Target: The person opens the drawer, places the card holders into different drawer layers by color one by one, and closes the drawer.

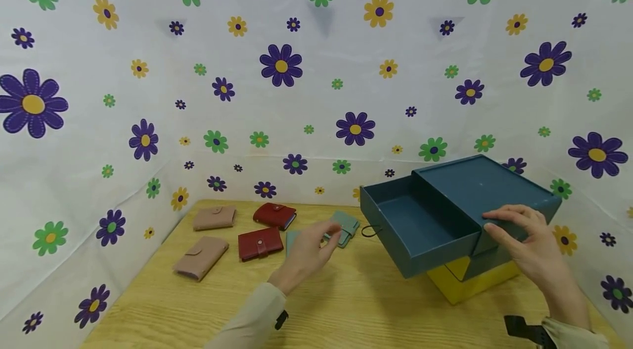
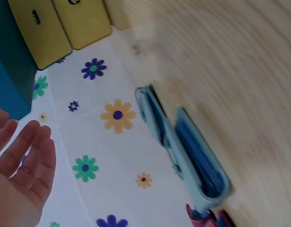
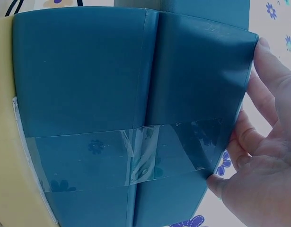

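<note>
Box (image 1: 487, 181) (blue, w/ its drawer (image 1: 410, 211) standing open) sits atop a yellow base (image 1: 487, 284) on the table (image 1: 356, 305), R hand (image 1: 533, 242) resting loosely bent fingers along its edge, while L hand (image 1: 310, 250), fingers relaxed & thumb apart, holds nothing nr a teal wallet (image 1: 348, 222). Looks like stiff board, prob. light for its bulk & a bit slick, so it may skid or tip if shoved; best steadied by its edges, drawer worked via loop cord (image 1: 363, 231), going easy nr the clear tape (image 3: 88, 161) & w/o leaning on the drawer's overhanging end.
</note>
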